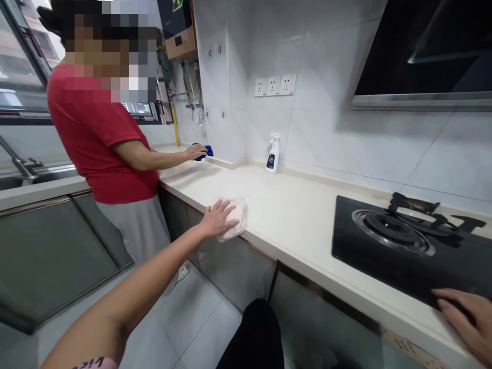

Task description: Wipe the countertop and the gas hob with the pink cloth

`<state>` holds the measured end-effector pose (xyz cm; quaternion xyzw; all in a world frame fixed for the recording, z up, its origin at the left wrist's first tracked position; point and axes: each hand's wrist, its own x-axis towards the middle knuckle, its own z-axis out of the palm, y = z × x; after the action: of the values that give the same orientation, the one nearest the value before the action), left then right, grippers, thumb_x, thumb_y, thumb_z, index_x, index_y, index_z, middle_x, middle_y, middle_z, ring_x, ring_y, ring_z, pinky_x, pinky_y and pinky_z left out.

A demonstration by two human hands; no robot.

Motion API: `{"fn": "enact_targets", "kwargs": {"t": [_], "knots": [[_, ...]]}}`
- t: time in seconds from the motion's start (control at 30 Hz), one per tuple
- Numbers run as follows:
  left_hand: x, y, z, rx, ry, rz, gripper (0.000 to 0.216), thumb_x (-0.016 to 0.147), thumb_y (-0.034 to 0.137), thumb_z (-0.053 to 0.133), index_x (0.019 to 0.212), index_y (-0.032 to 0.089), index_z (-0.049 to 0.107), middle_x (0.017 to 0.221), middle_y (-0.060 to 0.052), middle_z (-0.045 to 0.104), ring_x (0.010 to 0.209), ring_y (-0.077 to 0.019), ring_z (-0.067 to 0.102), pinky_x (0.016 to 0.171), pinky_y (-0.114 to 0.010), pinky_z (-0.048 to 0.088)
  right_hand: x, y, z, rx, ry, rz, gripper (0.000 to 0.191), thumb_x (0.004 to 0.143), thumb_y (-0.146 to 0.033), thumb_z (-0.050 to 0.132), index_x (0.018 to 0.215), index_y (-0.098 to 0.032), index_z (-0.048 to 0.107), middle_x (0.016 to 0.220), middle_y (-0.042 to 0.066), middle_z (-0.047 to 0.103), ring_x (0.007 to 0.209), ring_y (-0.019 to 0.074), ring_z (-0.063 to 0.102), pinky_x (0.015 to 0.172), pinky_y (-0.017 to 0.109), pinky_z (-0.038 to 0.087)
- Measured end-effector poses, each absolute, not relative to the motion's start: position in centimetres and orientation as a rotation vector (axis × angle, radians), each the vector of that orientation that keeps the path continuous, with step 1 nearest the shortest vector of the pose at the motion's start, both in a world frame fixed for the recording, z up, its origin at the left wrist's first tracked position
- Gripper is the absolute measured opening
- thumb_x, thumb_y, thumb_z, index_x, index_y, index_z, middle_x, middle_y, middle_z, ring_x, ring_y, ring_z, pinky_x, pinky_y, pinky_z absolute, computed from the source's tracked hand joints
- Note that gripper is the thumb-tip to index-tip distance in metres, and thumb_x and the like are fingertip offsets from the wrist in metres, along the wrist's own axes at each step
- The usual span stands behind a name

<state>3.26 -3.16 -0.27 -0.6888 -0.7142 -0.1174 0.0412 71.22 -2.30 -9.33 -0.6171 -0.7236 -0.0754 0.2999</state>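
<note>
My left hand [216, 218] presses flat on a pale pink cloth [235, 219] at the front edge of the white countertop [292, 215], fingers spread over it. My right hand [467, 320] rests at the lower right with fingers stretched out on the front edge of the black gas hob [407, 246], holding nothing. A white spray bottle [272, 154] stands against the tiled wall behind the cloth.
A person in a red shirt [96, 133] stands at the left, a hand on a blue cloth [203, 151] on the far counter. A sink and tap [23, 166] lie at the far left. A range hood [423, 56] hangs above the hob. Wall sockets [274, 85] sit above the bottle.
</note>
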Motion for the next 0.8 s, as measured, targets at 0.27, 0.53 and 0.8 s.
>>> {"fn": "enact_targets", "kwargs": {"t": [0.27, 0.53, 0.8], "knots": [[5.7, 0.9, -1.2, -2.153, -2.156, -0.387, 0.048, 0.102, 0.054, 0.045, 0.147, 0.048, 0.057, 0.164, 0.002, 0.047, 0.156, -0.0395, 0.029, 0.120, -0.070, 0.022, 56.7, -0.8, -4.4, -1.297, -2.420, 0.142, 0.057, 0.095, -0.064, 0.054, 0.133, -0.023, 0.067, 0.157, 0.013, 0.054, 0.145, 0.0334, 0.051, 0.116, 0.053, 0.049], [8.5, 12.2, -0.5, -1.982, -2.168, -0.363, 0.050, 0.101, 0.053, 0.044, 0.147, 0.041, 0.059, 0.163, -0.005, 0.048, 0.150, -0.0442, 0.033, 0.114, -0.074, 0.025, 53.3, 2.0, -4.7, -0.896, -2.476, -0.200, 0.042, 0.099, -0.050, 0.062, 0.133, -0.026, 0.066, 0.144, 0.011, 0.064, 0.134, 0.0305, 0.061, 0.111, 0.053, 0.053], [18.4, 26.4, 0.0, -2.182, -1.992, -0.395, 0.047, 0.106, 0.051, 0.041, 0.148, 0.037, 0.058, 0.162, -0.003, 0.049, 0.147, -0.0402, 0.034, 0.115, -0.069, 0.025, 52.2, 2.1, -4.0, -0.808, -2.466, -0.295, 0.041, 0.090, -0.035, 0.068, 0.128, -0.022, 0.062, 0.133, 0.014, 0.067, 0.130, 0.0324, 0.061, 0.104, 0.050, 0.054]]}}
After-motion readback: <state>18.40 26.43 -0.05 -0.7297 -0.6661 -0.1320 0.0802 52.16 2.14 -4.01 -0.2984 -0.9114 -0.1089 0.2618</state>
